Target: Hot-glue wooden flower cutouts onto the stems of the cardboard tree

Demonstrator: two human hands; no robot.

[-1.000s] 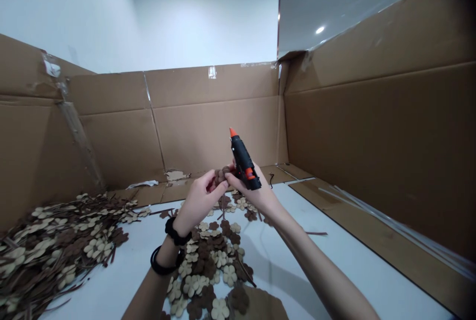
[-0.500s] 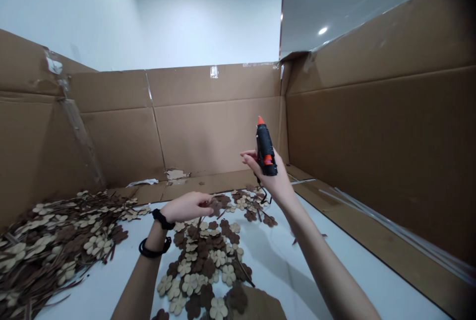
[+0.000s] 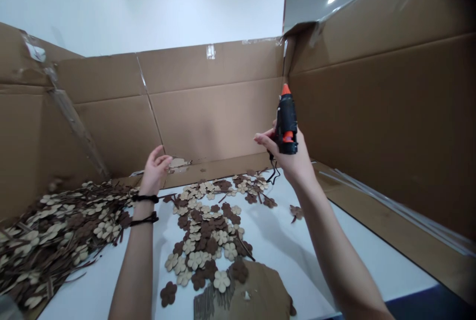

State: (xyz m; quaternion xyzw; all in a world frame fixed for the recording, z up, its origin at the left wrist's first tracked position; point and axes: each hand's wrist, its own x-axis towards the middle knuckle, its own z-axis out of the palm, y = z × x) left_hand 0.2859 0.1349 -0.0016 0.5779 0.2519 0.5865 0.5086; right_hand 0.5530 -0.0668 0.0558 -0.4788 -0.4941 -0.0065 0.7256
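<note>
My right hand [image 3: 293,156] holds a black glue gun [image 3: 287,121] upright, its orange nozzle pointing up. Its thumb and a finger reach out to the left of the gun. Raised above the table's left part, my left hand [image 3: 154,171] is empty, with its fingers loosely apart and black bands at the wrist. Brown and cream flower shapes [image 3: 221,237] lie scattered between my arms. A larger heap of flowers and thin strips [image 3: 78,223] covers the left side. Over that heap hangs a small blurred brown shape [image 3: 55,183].
Cardboard walls [image 3: 215,111] enclose the white tabletop [image 3: 267,240] at the back and sides. A cardboard piece [image 3: 264,285] with glue marks lies at the near edge. Behind the right hand a black cord [image 3: 274,173] hangs down. Clear strips [image 3: 390,208] run along the right side.
My left hand has moved left and up, away from the scattered flowers, and its fingers have opened. The glue gun has risen to the right with my right hand. The view has tilted down.
</note>
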